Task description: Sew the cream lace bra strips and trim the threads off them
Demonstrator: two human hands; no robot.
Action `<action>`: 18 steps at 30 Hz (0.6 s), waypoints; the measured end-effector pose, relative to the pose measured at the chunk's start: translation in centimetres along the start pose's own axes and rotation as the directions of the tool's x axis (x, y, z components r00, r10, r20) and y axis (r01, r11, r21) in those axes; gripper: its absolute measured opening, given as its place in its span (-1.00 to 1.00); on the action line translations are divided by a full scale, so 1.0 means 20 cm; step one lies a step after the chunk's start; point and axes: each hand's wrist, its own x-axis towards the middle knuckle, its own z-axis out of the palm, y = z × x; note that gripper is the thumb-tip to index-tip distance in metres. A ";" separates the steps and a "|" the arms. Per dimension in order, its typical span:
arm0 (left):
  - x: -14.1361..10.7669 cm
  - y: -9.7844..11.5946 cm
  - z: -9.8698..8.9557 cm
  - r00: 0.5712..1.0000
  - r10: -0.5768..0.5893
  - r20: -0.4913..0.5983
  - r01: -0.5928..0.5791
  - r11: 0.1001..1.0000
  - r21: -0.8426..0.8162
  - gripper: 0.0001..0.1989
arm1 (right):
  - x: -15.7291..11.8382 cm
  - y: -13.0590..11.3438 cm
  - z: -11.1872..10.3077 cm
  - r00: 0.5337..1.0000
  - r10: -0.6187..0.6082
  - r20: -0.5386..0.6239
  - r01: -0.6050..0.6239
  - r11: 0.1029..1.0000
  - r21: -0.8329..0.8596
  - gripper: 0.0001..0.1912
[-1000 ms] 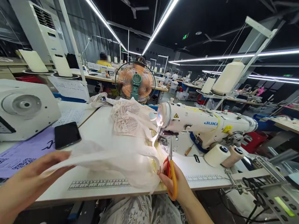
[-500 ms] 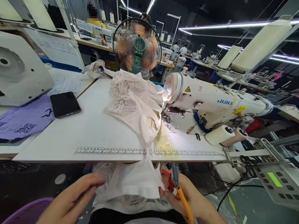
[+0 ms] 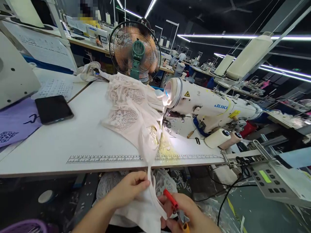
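Note:
My left hand (image 3: 132, 189) is closed, pinching a narrow white strip of fabric between thumb and fingers just below the table edge. In my right hand (image 3: 187, 208) is a hand tool (image 3: 171, 198) with red and orange grips and grey metal between them; its exact kind is unclear. The right fingertips also meet the edge of the white garment (image 3: 148, 207) hanging at my lap. Upward, the strip joins more white lace-patterned garments (image 3: 125, 116) on the table, which reach to the needle area of a sewing machine (image 3: 194, 97).
A printed ruler (image 3: 104, 158) runs along the front of the white table (image 3: 85, 139). A black phone (image 3: 53, 109) lies at left on purple paper (image 3: 18, 121). Thread cones (image 3: 217, 138) and a control panel (image 3: 266, 178) stand at right. A fan (image 3: 136, 51) is behind.
My left hand has moved right and closed on the fabric strip. My right hand has turned the tool so its red grip points up, and its fingertips are at the fabric edge. The view has shifted.

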 end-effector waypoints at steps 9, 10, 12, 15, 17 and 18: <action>-0.10 -0.06 -0.01 0.988 -0.052 0.142 0.083 0.971 -0.225 -0.55 | 0.02 0.03 -0.11 0.962 -0.041 0.269 -0.022 0.973 0.228 -0.72; -0.12 -0.07 -0.01 0.992 -0.057 0.113 0.083 0.965 -0.248 -0.56 | 0.04 0.04 -0.14 0.951 -0.015 0.310 -0.043 0.983 0.181 -0.61; -0.15 -0.08 0.00 0.994 -0.074 0.075 0.093 0.952 -0.292 -0.58 | 0.07 0.07 -0.18 0.911 0.051 0.408 -0.069 0.997 0.028 -0.38; -0.18 -0.11 0.00 0.989 -0.114 0.091 0.138 0.931 -0.339 -0.58 | 0.17 0.09 -0.23 0.838 0.097 0.538 0.016 0.979 -0.202 -0.25; -0.19 -0.13 -0.01 0.985 -0.129 0.118 0.162 0.928 -0.336 -0.56 | 0.24 0.09 -0.23 0.793 0.108 0.599 0.091 0.952 -0.292 -0.26; -0.19 -0.13 -0.01 0.983 -0.130 0.127 0.165 0.930 -0.328 -0.56 | 0.28 0.08 -0.22 0.773 0.115 0.624 0.126 0.936 -0.329 -0.26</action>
